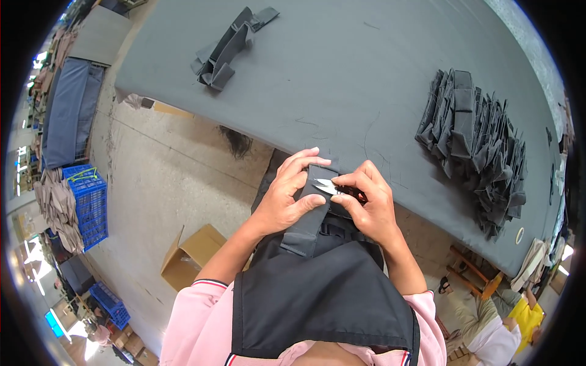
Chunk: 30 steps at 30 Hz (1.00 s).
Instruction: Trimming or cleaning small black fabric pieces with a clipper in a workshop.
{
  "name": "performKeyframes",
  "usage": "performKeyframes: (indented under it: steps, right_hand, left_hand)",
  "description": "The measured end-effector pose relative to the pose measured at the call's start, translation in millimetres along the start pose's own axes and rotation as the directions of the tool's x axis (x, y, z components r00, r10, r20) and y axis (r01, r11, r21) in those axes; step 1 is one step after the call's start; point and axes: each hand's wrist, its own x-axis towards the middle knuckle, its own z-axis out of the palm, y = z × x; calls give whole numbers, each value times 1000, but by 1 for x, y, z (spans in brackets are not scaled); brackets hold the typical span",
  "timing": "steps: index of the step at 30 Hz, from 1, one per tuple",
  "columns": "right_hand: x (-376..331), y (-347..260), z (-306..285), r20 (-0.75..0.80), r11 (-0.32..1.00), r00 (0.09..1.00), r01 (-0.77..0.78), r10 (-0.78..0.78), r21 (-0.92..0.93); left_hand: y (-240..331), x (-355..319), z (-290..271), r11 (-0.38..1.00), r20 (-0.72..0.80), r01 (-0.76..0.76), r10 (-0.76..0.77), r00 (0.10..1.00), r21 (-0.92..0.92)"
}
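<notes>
My left hand [284, 196] grips a dark grey stitched fabric strip [303, 236], with the thumb lying on its face and the fingers behind and along its upper end. The strip hangs in front of my black apron [323, 293], close to the table's near edge. Thread snips [325, 186] with short silver blades and a dark handle are held in my right hand [373, 204]. Their blades point left, over the upper part of the strip. Whether the tips touch a thread is too small to tell.
On the grey-covered table [317, 73] lie a big heap of dark fabric pieces [473, 134] at right, a few folded ones [226, 52] at far left, and loose threads. A cardboard box [195, 253] and blue crate [91, 207] stand left; people [494, 329] sit lower right.
</notes>
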Motion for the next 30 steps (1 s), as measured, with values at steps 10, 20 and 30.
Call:
performKeyframes:
  steps: [10,20,30]
  right_hand:
    - [-9,8,11,-159,988,983,-65,87,138]
    - [-20,-34,-2,-43,955,957,283,-287,-87]
    - [-10,-24,11,-56,746,781,569,-622,-347]
  left_hand:
    - [0,-3,2,995,-66,-8,15,998,100]
    - [9,50,1,896,-357,248,-383,852,-370]
    - [4,75,-8,763,-244,218,-441,864,-608]
